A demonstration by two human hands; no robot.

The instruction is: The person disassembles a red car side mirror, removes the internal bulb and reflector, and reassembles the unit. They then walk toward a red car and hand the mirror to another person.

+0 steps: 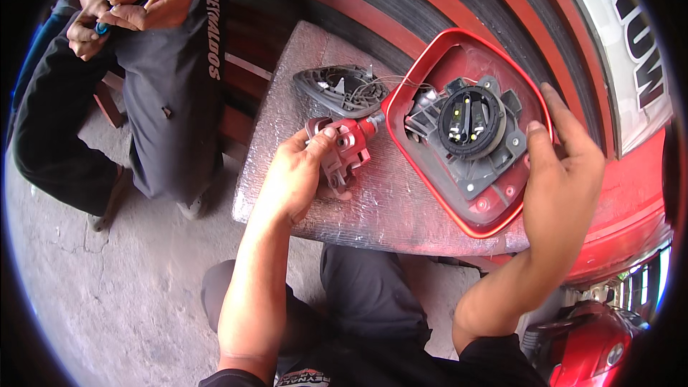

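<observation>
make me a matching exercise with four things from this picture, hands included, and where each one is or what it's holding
Column one
1. left hand
2. right hand
3. round black part
4. dark oval frame

Column two
A. lies on the wrap-covered table, left of the red housing
B. sits inside the red housing
C. holds a smaller red part
D. grasps the right side of the red housing

Right pairs: 1-C, 2-D, 3-B, 4-A
</observation>
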